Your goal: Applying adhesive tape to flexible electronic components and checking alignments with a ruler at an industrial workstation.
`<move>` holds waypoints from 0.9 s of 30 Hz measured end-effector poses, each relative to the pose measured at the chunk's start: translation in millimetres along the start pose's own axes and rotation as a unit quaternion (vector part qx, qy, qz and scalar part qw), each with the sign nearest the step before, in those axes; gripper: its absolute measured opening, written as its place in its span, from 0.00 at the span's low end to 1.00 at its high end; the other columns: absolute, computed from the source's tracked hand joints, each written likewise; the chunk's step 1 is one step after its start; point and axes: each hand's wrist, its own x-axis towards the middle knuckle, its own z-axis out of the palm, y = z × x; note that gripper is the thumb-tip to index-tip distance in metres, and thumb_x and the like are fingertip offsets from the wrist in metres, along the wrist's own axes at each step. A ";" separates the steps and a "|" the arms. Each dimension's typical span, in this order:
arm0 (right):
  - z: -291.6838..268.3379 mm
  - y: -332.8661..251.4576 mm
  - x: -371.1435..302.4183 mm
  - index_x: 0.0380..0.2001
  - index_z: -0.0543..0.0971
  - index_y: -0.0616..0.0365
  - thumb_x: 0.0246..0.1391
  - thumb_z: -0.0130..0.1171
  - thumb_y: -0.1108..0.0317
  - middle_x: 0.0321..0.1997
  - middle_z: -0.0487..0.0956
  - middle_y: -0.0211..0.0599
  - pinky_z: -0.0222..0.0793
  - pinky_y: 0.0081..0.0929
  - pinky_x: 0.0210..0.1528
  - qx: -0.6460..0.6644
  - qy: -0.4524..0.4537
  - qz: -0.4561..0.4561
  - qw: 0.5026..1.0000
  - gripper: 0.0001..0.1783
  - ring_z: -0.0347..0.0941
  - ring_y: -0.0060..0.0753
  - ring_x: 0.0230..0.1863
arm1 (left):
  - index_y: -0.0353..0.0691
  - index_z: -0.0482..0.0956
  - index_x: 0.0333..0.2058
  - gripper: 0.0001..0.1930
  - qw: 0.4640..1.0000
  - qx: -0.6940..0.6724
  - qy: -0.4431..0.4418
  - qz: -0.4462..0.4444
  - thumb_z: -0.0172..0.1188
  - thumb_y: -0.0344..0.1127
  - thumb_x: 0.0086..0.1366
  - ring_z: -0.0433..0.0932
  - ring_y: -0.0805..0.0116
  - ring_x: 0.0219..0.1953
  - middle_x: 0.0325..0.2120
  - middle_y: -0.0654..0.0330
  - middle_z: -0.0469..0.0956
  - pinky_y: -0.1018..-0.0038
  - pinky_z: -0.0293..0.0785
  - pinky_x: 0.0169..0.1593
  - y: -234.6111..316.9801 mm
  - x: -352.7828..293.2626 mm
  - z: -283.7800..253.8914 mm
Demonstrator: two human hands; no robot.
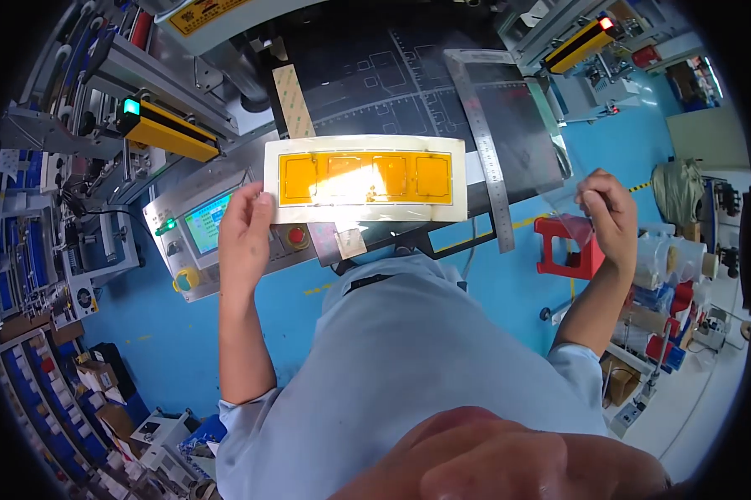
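My left hand [246, 229] pinches the left edge of a white-bordered sheet [367, 213] between thumb and fingers. The sheet's middle is a glossy amber film [433, 177] with thin rectangular outlines, and bright glare covers part of it. It is held up in front of a black work bed [350, 87] marked with white lines and scales. Off to the right, my right hand [610, 218] is raised with its fingers closed on a thin clear film [569, 218], which hangs to the left of the fingers and is hard to see.
A steel square ruler [485, 142] lies on the bed's right side. Left of the bed is a control panel with a screen [209, 221] and a red button [295, 237]. Yellow-black bars [172, 131] flank the machine. A red stool [554, 248] stands on the blue floor.
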 end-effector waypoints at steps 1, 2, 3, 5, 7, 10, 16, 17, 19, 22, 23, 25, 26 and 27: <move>-3.8 6.8 -8.9 0.34 0.73 0.64 0.57 0.51 0.76 0.29 0.71 0.33 0.61 0.21 0.33 0.037 0.035 -0.002 0.999 0.03 0.66 0.24 0.30 | 0.33 0.72 0.51 0.16 0.994 -0.077 -0.039 -0.074 0.54 0.37 0.69 0.71 0.81 0.29 0.31 0.65 0.75 0.84 0.67 0.31 1.9 0.5 0.4; -4.4 10.7 -16.3 0.34 0.73 0.63 0.58 0.50 0.77 0.29 0.71 0.32 0.61 0.21 0.33 0.075 0.071 -0.002 0.995 0.03 0.65 0.23 0.30 | 0.34 0.72 0.51 0.17 0.974 -0.153 -0.080 -0.145 0.54 0.37 0.68 0.71 0.81 0.28 0.31 0.65 0.76 0.84 0.67 0.29 4.0 1.5 1.2; -4.3 15.0 -23.0 0.34 0.73 0.63 0.58 0.50 0.77 0.29 0.71 0.32 0.61 0.21 0.33 0.074 0.075 -0.005 0.994 0.03 0.65 0.23 0.30 | 0.34 0.72 0.51 0.17 0.975 -0.153 -0.080 -0.140 0.54 0.37 0.68 0.71 0.81 0.28 0.31 0.65 0.76 0.84 0.67 0.29 7.4 5.0 1.4; -3.8 23.6 -33.6 0.36 0.75 0.64 0.57 0.51 0.77 0.31 0.72 0.32 0.60 0.17 0.31 0.113 0.104 -0.038 0.987 0.05 0.66 0.20 0.30 | 0.35 0.73 0.52 0.18 0.978 -0.173 -0.071 -0.095 0.53 0.38 0.68 0.71 0.82 0.26 0.29 0.66 0.76 0.84 0.65 0.26 18.3 17.6 2.0; -1.6 26.7 -38.2 0.36 0.75 0.64 0.57 0.51 0.77 0.31 0.73 0.33 0.60 0.17 0.32 0.121 0.107 -0.049 0.986 0.05 0.67 0.20 0.31 | 0.34 0.73 0.52 0.18 0.984 -0.138 -0.082 -0.076 0.53 0.37 0.68 0.71 0.81 0.25 0.29 0.65 0.76 0.83 0.65 0.25 30.4 36.6 5.6; 2.2 18.7 -40.1 0.35 0.75 0.64 0.57 0.52 0.75 0.30 0.73 0.33 0.61 0.18 0.31 0.121 0.105 -0.060 0.985 0.05 0.66 0.20 0.30 | 0.34 0.72 0.54 0.21 0.985 -0.092 -0.128 -0.077 0.55 0.40 0.66 0.72 0.78 0.28 0.32 0.62 0.77 0.80 0.67 0.28 46.7 65.2 15.6; 18.5 -2.8 -22.7 0.32 0.73 0.62 0.57 0.53 0.73 0.26 0.72 0.37 0.60 0.21 0.26 0.159 0.079 -0.184 0.967 0.04 0.65 0.25 0.26 | 0.40 0.73 0.52 0.20 0.932 -0.291 -0.196 -0.095 0.58 0.42 0.65 0.71 0.78 0.33 0.35 0.67 0.75 0.82 0.70 0.38 38.9 119.6 39.4; 27.0 -7.2 -17.5 0.32 0.74 0.62 0.56 0.55 0.72 0.25 0.72 0.37 0.61 0.22 0.26 0.175 0.085 -0.201 0.960 0.04 0.65 0.26 0.26 | 0.39 0.73 0.53 0.22 0.932 -0.305 -0.163 -0.110 0.59 0.42 0.63 0.73 0.77 0.33 0.35 0.65 0.76 0.80 0.72 0.38 38.0 122.1 43.0; 40.1 -22.7 -10.9 0.32 0.74 0.62 0.57 0.55 0.72 0.25 0.73 0.38 0.63 0.23 0.27 0.190 0.060 -0.230 0.953 0.04 0.67 0.29 0.26 | 0.36 0.72 0.54 0.25 0.965 -0.226 -0.109 -0.073 0.61 0.43 0.62 0.77 0.72 0.34 0.36 0.58 0.79 0.74 0.74 0.38 42.1 115.9 46.5; 71.8 -48.4 -2.4 0.31 0.73 0.63 0.57 0.55 0.72 0.26 0.73 0.39 0.65 0.23 0.28 0.225 0.027 -0.234 0.945 0.05 0.68 0.29 0.27 | 0.35 0.75 0.48 0.20 0.971 -0.209 -0.113 -0.002 0.59 0.42 0.63 0.78 0.71 0.35 0.35 0.58 0.80 0.72 0.74 0.38 53.1 69.2 29.2; 87.2 -53.0 2.7 0.30 0.73 0.63 0.57 0.55 0.72 0.26 0.74 0.39 0.64 0.23 0.28 0.231 0.009 -0.229 0.946 0.05 0.68 0.28 0.27 | 0.37 0.75 0.49 0.18 0.940 -0.295 -0.167 0.031 0.57 0.39 0.64 0.78 0.74 0.35 0.35 0.60 0.79 0.74 0.74 0.37 44.9 45.2 16.3; 116.7 -83.8 8.3 0.31 0.76 0.64 0.56 0.55 0.73 0.26 0.75 0.37 0.63 0.21 0.29 0.191 -0.057 -0.157 0.967 0.05 0.68 0.25 0.27 | 0.39 0.70 0.55 0.22 0.841 -0.393 -0.365 0.067 0.58 0.33 0.61 0.77 0.76 0.36 0.43 0.61 0.77 0.78 0.74 0.38 35.8 0.5 -15.7; 135.4 -99.4 12.5 0.32 0.77 0.65 0.55 0.55 0.73 0.26 0.75 0.36 0.63 0.21 0.28 0.161 -0.092 -0.133 0.974 0.05 0.69 0.24 0.26 | 0.38 0.69 0.57 0.25 0.794 -0.437 -0.410 0.103 0.59 0.30 0.59 0.76 0.76 0.38 0.47 0.61 0.76 0.78 0.74 0.40 28.8 -22.0 -25.3; 155.7 -112.6 20.7 0.35 0.78 0.65 0.54 0.56 0.75 0.24 0.75 0.34 0.62 0.21 0.27 0.124 -0.135 -0.141 0.973 0.07 0.70 0.25 0.25 | 0.38 0.68 0.58 0.26 0.795 -0.434 -0.405 0.124 0.59 0.29 0.59 0.76 0.77 0.38 0.47 0.61 0.75 0.78 0.74 0.40 25.1 -40.7 -37.2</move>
